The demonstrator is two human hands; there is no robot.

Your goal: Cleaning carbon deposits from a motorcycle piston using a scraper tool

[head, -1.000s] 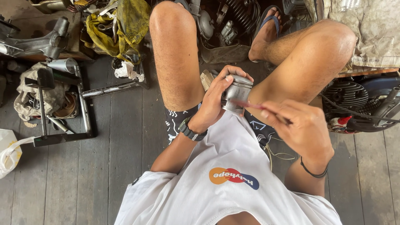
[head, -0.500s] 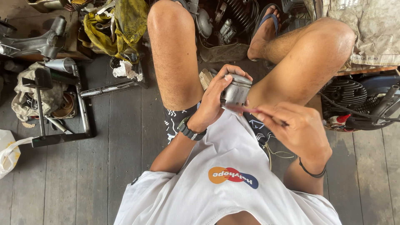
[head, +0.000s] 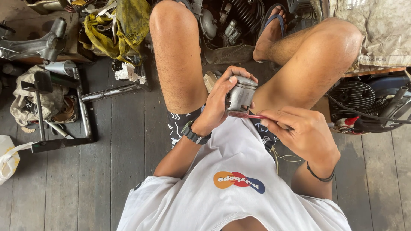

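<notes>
Hands are working together over the lap of a seated person, between the raised knees. The left hand (head: pixel 218 109) is closing its fingers and thumb around a grey cast-metal piston (head: pixel 240 95), a short ribbed cylinder with a flat crown, and is holding it upright just above the hem of the white shirt (head: pixel 231 188). The right hand (head: pixel 302 134) is pinching a slim red-handled brush (head: pixel 243 114) between curled fingers, its head touching the lower skirt of the piston. Judging by its look, the piston is rigid, fairly heavy for its bulk and possibly oily, so a wrap around the skirt seems the safest hold. A black wristwatch (head: pixel 195 134) is sitting on the left wrist. Dark metal frame parts (head: pixel 64 107) are lying well apart on the grey plank floor (head: pixel 115 171).
</notes>
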